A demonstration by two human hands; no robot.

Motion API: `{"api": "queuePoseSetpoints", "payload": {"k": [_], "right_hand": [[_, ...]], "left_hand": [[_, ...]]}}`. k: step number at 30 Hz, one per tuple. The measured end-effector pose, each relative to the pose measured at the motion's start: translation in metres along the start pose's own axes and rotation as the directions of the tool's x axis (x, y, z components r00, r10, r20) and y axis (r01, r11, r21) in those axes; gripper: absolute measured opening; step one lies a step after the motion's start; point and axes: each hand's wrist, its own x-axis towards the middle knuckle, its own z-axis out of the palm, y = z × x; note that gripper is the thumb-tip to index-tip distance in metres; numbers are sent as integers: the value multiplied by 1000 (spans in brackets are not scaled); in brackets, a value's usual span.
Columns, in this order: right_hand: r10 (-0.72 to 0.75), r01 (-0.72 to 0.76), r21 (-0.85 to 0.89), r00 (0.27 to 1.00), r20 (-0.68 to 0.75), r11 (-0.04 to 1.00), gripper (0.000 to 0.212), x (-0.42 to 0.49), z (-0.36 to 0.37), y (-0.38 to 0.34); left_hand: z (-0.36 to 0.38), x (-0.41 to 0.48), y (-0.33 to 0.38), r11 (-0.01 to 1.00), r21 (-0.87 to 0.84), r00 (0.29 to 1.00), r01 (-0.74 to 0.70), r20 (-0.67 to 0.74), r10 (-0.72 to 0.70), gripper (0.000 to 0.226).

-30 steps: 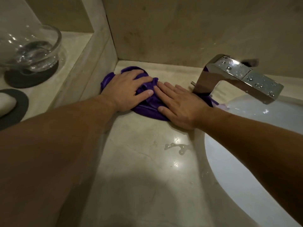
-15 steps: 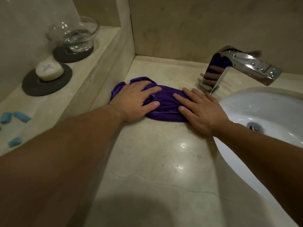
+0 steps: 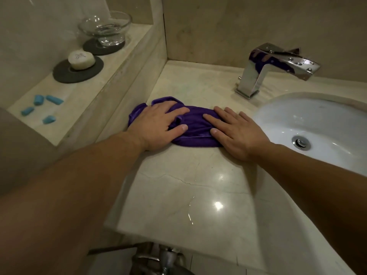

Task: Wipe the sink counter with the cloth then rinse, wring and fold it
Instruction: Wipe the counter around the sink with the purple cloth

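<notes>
Both the left hand (image 3: 156, 126) and right hand (image 3: 236, 133) press flat, grip released, on the bunched purple cloth (image 3: 195, 128) on the worktop (image 3: 190, 195) beside the sink (image 3: 317, 124).

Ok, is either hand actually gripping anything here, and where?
Nothing is gripped. Both hands press flat on the purple cloth on the counter: the left hand covers its left half, the right hand rests its fingers on its right end.
</notes>
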Motion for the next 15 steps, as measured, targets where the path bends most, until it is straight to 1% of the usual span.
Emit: {"api": "queuePoseSetpoints", "payload": {"k": [6, 9, 10, 12, 15], "right_hand": [[-8, 8, -11, 1000, 5, 1000, 59, -16, 4, -9], [38, -36, 56, 999, -33, 998, 64, -23, 7, -14], [53, -51, 53, 998, -34, 997, 64, -25, 8, -16], [89, -89, 32, 996, -25, 996, 62, -27, 9, -20], [175, -174, 53, 984, -17, 983, 55, -34, 11, -27]], "left_hand": [[2, -23, 7, 1000, -9, 1000, 4, -28, -5, 57], [1, -30, 10, 1000, -4, 1000, 13, -24, -13, 57], [1, -33, 11, 1000, -6, 1000, 14, -22, -14, 57], [1, -38, 13, 1000, -10, 1000, 12, -21, -13, 57], [0, -48, 15, 1000, -9, 1000, 4, -18, -5, 57]]}}
